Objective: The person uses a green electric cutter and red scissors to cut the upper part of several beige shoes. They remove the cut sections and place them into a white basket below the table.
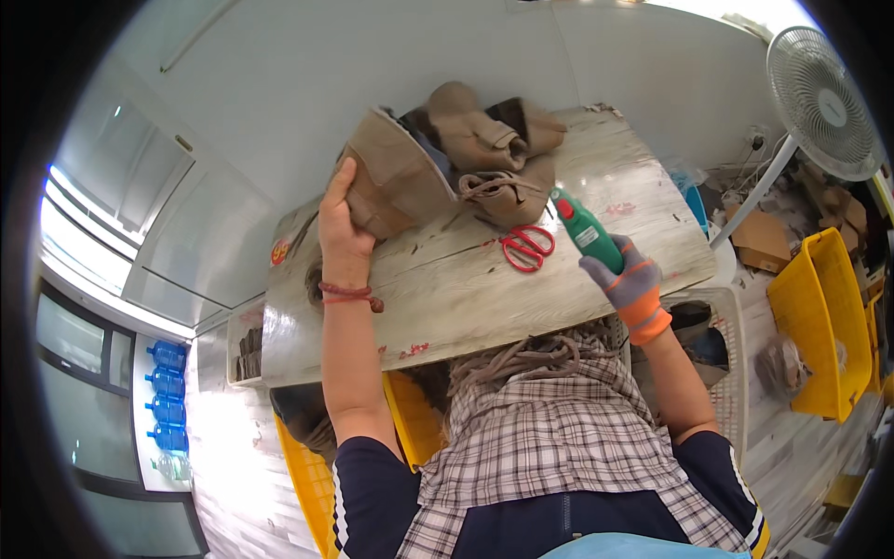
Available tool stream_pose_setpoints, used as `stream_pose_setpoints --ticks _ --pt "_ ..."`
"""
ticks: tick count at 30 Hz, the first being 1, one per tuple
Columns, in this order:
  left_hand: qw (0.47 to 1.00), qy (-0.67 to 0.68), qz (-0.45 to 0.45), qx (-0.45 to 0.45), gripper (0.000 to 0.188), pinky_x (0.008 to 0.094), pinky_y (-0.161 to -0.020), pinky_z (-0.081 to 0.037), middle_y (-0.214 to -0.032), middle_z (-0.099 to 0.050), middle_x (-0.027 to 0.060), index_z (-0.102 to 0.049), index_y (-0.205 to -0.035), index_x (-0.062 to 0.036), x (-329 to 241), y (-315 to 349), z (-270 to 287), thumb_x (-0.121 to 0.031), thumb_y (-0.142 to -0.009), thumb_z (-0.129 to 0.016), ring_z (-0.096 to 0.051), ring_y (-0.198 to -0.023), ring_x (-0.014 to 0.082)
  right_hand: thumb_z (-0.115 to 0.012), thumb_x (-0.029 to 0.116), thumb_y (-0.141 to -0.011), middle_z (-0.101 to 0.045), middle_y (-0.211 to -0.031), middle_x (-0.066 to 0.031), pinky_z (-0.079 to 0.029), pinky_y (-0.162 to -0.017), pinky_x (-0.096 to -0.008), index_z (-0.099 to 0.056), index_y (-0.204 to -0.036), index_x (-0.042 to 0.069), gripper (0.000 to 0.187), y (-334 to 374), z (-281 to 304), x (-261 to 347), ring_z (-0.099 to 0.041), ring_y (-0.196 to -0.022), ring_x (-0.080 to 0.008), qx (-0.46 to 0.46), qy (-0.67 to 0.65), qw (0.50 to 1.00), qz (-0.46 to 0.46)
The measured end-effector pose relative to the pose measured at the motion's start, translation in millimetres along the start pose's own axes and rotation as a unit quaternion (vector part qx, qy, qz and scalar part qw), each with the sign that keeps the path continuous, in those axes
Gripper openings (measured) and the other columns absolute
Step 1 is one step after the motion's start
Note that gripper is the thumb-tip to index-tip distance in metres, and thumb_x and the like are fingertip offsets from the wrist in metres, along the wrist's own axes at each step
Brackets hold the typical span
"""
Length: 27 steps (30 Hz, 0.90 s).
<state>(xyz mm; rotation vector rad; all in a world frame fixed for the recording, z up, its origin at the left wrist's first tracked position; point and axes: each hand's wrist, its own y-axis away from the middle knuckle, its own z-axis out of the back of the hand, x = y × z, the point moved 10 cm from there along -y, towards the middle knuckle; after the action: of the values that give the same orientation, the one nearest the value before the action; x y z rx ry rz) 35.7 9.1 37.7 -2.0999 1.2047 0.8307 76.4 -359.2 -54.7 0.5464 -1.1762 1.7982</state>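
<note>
My left hand (346,224) grips a brown suede-like piece (396,172), which looks like a boot shaft, and holds it up over the left part of the table. My right hand (629,277), in a grey and orange glove, is closed round a green handheld tool (589,231) with a red button and a thin dark tip pointing up and left. Between the hands, red-handled scissors (527,250) lie on the pale wooden table (447,298). Behind them sits a pile of brown boots (480,140), one with a cord (489,184) on it.
Brown cords (531,359) lie across my plaid apron (549,438). White baskets (740,373) and yellow crates (819,326) stand by the table. A white fan (827,107) is at the right, beyond a cardboard box (764,238). Blue water bottles (168,384) line the left wall.
</note>
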Motion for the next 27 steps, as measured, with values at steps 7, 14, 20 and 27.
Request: stream_pose_setpoints --ticks 7,14,20,27 --pt "0.980 0.167 0.096 -0.055 0.023 0.0401 -0.080 -0.056 -0.106 -0.063 0.0187 -0.058 -0.107 0.0042 39 33 102 -0.011 -0.092 -0.049 -0.064 -0.094 0.0295 -0.082 0.042 -0.060 -0.063 -0.068 -0.0109 -0.049 -0.057 -0.0376 -0.063 -0.095 0.006 0.054 29 -20 36 -0.060 -0.060 -0.0291 0.054 0.113 0.973 0.195" --pt "0.960 0.267 0.082 0.020 0.030 0.0447 -0.091 -0.050 -0.116 -0.059 0.0195 -0.053 -0.115 0.0043 59 51 127 -0.011 -0.097 -0.035 -0.057 -0.107 0.0322 -0.082 0.044 -0.056 -0.062 -0.068 -0.0098 -0.048 -0.056 -0.0368 -0.063 -0.095 0.006 0.058 38 -24 35 -0.059 -0.057 -0.0285 0.051 0.117 0.964 0.235" --pt "0.971 0.168 0.054 -0.160 0.031 0.0477 -0.090 -0.049 -0.117 -0.057 0.0208 -0.052 -0.115 0.0060 68 57 157 -0.010 -0.096 -0.033 -0.056 -0.107 0.0339 -0.081 0.046 -0.056 -0.063 -0.067 -0.0082 -0.049 -0.056 -0.0351 -0.064 -0.096 0.006 0.059 46 -31 36 -0.060 -0.056 -0.0263 0.062 0.152 0.954 0.252" --pt "0.946 0.288 0.119 -0.092 0.032 0.0485 -0.090 -0.050 -0.117 -0.057 0.0220 -0.052 -0.114 0.0072 88 54 143 -0.010 -0.097 -0.031 -0.056 -0.106 0.0357 -0.081 0.046 -0.057 -0.063 -0.067 -0.0077 -0.049 -0.056 -0.0345 -0.065 -0.093 0.006 0.057 49 -27 47 -0.059 -0.056 -0.0256 0.031 0.116 0.958 0.262"
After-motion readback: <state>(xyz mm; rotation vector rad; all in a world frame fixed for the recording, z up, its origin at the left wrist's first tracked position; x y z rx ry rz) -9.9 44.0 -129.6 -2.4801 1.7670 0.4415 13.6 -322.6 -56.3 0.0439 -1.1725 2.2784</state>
